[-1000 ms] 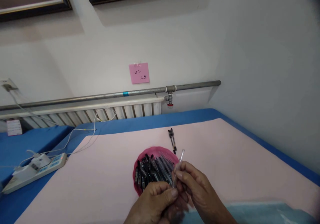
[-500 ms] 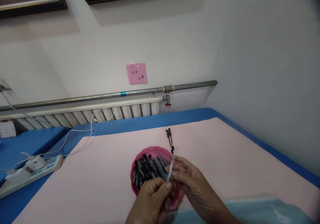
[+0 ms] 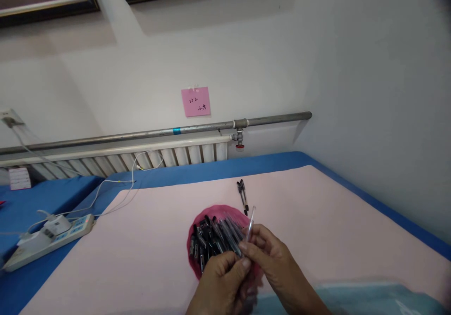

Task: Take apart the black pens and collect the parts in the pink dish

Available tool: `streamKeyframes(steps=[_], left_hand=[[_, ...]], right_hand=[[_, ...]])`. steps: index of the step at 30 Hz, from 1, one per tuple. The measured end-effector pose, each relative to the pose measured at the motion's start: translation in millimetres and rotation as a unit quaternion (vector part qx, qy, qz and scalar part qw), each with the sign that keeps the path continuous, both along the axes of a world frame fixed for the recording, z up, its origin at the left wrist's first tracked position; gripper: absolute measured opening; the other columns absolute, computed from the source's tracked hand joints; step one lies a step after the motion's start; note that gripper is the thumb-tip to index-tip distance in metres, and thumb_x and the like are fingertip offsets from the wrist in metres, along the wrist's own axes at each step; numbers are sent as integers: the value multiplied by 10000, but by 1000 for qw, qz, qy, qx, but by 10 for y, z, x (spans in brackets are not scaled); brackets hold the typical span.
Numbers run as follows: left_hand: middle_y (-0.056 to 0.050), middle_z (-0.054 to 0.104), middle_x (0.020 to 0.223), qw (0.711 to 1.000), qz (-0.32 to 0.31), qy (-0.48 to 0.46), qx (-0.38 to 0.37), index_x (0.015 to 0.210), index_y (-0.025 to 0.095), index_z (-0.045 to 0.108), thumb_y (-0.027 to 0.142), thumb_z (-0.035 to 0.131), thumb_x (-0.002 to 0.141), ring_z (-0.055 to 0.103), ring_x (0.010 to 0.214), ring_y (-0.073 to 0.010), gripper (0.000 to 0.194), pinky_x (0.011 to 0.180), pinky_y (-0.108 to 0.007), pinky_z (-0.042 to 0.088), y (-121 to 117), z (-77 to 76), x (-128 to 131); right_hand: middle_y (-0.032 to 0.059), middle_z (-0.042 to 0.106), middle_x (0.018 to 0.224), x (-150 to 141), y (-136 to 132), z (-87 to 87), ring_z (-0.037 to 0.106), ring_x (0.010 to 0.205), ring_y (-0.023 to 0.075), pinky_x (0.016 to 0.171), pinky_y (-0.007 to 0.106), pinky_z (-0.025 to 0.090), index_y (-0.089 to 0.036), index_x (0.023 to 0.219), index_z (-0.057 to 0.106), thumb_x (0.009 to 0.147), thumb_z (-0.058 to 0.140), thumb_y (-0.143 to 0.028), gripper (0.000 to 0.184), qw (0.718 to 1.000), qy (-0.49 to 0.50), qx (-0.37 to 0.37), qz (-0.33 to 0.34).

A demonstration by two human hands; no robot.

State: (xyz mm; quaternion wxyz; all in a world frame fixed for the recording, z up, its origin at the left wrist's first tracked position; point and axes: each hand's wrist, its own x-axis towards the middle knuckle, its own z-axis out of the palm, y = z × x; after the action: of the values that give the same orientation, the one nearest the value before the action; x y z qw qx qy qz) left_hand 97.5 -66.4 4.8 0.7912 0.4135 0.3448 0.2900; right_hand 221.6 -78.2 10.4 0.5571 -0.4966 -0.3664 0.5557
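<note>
A clear pen barrel point(image 3: 251, 221) points up and away from between my fingers, its lower end hidden by them. My left hand point(image 3: 225, 275) is closed, thumb and fingers pinched at that lower end. With thumb and fingertips, my right hand point(image 3: 270, 254) grips the barrel a little higher. Both hands are over the near side of a pink scalloped basket point(image 3: 190, 244). Inside it are several black pen caps point(image 3: 199, 237) on the left and clear pen tubes point(image 3: 229, 233) on the right. Two capped black pens point(image 3: 243, 196) lie side by side beyond the basket.
A pale pink sheet point(image 3: 134, 249) covers most of the blue table point(image 3: 275, 158). At the left edge is a power strip point(image 3: 79, 228) with plugged-in adapters and white cables. Light-blue plastic point(image 3: 362, 298) lies at the near right. A radiator point(image 3: 181, 155) and pipe run along the wall.
My hands have brought the clear barrel slightly right and turned it a little. The right fingers have closed in on it. The whole view has shifted slightly.
</note>
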Motion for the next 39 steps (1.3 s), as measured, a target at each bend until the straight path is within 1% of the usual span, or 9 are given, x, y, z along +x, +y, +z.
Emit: streamKeyframes(steps=[6,8,10,12,15,20,25,32,39], left_hand=[[71,408,389,997,-4,72,2,617,155,510,639,624,590,231,302,-23,498,353,-199,134,48,53,-124],[78,395,386,993,2,117,29,646,159,525,637,555,653,211,293,-32,479,343,-204,122,97,40,-205],[67,424,438,978,50,178,98,657,169,522,571,507,722,297,339,-55,408,365,-201,201,152,27,-288],[39,497,535,937,104,266,199,674,175,535,455,479,780,437,463,-90,305,465,-209,323,202,27,-359],[-12,597,729,845,128,405,325,751,184,587,298,436,822,550,693,-145,202,654,-252,389,248,36,-422],[-45,599,887,744,84,546,376,842,202,599,216,398,847,579,791,-164,202,713,-262,391,245,-15,-383],[-67,590,986,668,44,638,381,909,206,588,249,317,896,596,765,-162,274,642,-251,401,242,-81,-277],[-112,588,1021,654,27,652,383,979,188,576,204,316,881,614,759,-197,278,614,-280,417,227,-58,-239],[-134,585,1043,666,37,634,392,988,176,591,94,355,803,608,821,-235,310,647,-320,431,225,-66,-223]], right_hand=[[-4,608,730,83,47,39,538,616,129,612,254,437,-172,990,602,643,698,-319,389,995,98,17,-15],[6,617,751,145,92,24,553,642,143,654,277,450,-170,1057,587,666,669,-349,438,996,60,24,-56],[7,616,744,187,136,-18,563,662,156,665,283,453,-163,1103,579,693,629,-354,455,996,-57,27,-69],[5,617,741,192,171,-81,575,678,168,663,281,455,-169,1125,582,711,588,-313,439,977,-203,30,-59],[-17,621,703,151,198,-166,584,642,165,634,274,456,-220,1163,567,725,525,-239,440,931,-360,58,-33],[-2,666,741,154,205,-201,611,657,170,616,263,471,-230,1103,590,784,493,-311,343,887,-451,98,-9],[64,660,939,359,374,-284,615,848,182,743,274,476,-201,927,603,853,373,-323,272,852,-509,94,-84],[86,613,971,527,961,-346,571,920,194,809,314,426,-150,1067,580,860,420,-184,264,799,-599,41,-46],[38,605,974,568,1157,-371,584,813,156,734,348,481,-159,975,586,894,495,-320,202,766,-642,-12,7]])
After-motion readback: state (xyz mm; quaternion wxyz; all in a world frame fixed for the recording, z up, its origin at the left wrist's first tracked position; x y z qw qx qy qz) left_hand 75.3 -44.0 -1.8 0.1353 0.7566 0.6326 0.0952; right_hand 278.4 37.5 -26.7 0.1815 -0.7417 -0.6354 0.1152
